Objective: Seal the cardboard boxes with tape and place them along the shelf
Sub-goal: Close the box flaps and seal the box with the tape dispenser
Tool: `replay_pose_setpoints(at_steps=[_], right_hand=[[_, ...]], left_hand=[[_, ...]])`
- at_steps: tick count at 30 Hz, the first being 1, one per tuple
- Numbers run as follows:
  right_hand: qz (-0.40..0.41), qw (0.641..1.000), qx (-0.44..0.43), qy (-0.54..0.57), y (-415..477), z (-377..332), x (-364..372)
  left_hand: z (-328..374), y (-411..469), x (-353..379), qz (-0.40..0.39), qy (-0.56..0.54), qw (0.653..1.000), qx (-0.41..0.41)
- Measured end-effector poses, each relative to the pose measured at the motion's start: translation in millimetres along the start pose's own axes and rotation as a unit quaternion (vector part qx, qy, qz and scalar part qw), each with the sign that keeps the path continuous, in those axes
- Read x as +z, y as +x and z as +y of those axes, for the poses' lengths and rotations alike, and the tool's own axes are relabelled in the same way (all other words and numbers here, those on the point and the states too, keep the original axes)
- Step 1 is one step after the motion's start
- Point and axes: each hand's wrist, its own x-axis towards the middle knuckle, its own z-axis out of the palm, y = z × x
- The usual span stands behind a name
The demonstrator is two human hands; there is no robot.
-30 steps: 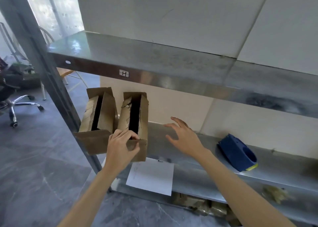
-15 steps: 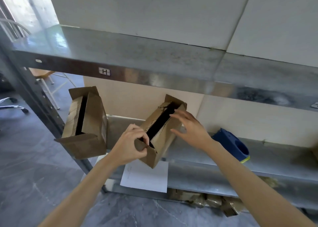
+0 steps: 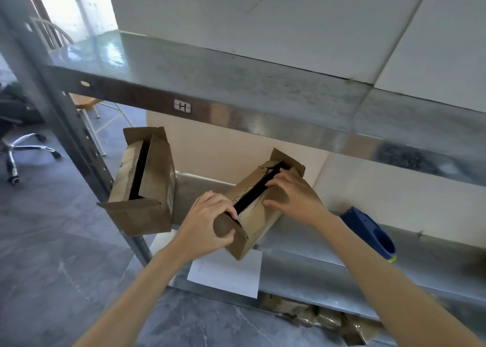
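On the middle shelf of a metal rack, a cardboard box lies slantwise, its far end toward the wall and its near end jutting past the shelf's front edge above a white sheet of paper. Its 2 long top flaps stand apart, leaving a dark gap down the middle, and no tape shows on it. The left hand grips the near end flap, fingers curled over its top and thumb tucked beneath. The right hand holds the right top flap, its fingers bent over the flap's edge at the gap and the thumb spread lower on the cardboard. To the left, well apart, a second box sits at the shelf's end beside the grey upright post, its top flaps also parted and its near flap hanging out. A blue tape dispenser rests on the shelf to the right, just past the right forearm. The upper shelf carries a small label marked H. Brown packets lie below, and an office chair stands on the grey floor at left.
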Motion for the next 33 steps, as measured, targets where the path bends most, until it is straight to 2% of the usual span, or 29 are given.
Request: replay_pose_setpoints(at_steps=[5, 13, 20, 24, 28, 33], right_hand=[[0.015, 0.998, 0.027, -0.046, -8.8, 2.1, -1.4], [0.118, 0.990, 0.023, -0.077, -33.1, 1.1, -4.2], [0.119, 0.991, 0.022, -0.050, -48.9, 1.3, -10.3], [0.111, 0.994, 0.018, -0.009, -53.1, 2.2, -12.1], [0.113, 0.994, -0.012, 0.006, -57.8, 4.7, -13.8], [0.127, 0.991, -0.026, 0.024, -63.4, 4.0, -13.7]], left_hand=[[1.2, -1.0, 6.1, 0.040, -0.017, 0.999, -0.004], [8.5, 13.6, 18.3, 0.090, -0.076, 0.991, -0.065], [10.7, 31.0, 30.6, 0.157, -0.121, 0.973, -0.115], [13.4, 41.3, 35.1, 0.163, -0.153, 0.964, -0.144], [15.8, 55.3, 37.1, 0.168, -0.138, 0.961, -0.171], [20.5, 65.8, 44.1, 0.157, -0.141, 0.948, -0.239]])
